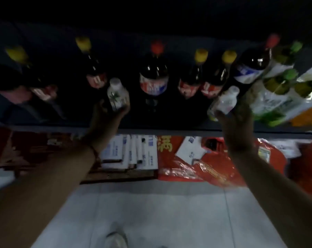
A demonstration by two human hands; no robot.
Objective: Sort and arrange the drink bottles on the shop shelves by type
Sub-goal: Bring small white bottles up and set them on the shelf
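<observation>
two bare hands each hold a small bottle up at a dim shop shelf lined with large drink bottles.

the left hand (pixel 108 113) has its fingers curled round the base of a small white bottle (pixel 116 94) with a palm-tree print, holding it upright between a yellow-capped dark bottle (pixel 93 68) and a large red-capped cola bottle (pixel 154 76). the right hand (pixel 232 119) grips a small clear bottle (pixel 227 101), tilted, just in front of two more yellow-capped cola bottles (pixel 201 76) and a big dark bottle with a blue and white label (pixel 250 68). green-capped bottles with pale labels (pixel 277 90) crowd the right end of the shelf edge (pixel 169 130). below the shelf lie white cartons (pixel 133 151) and red plastic packaging (pixel 196 167); a grey tiled floor (pixel 160 212) and a shoe tip (pixel 115 238) show at the bottom. the picture is dark and blurred.
</observation>
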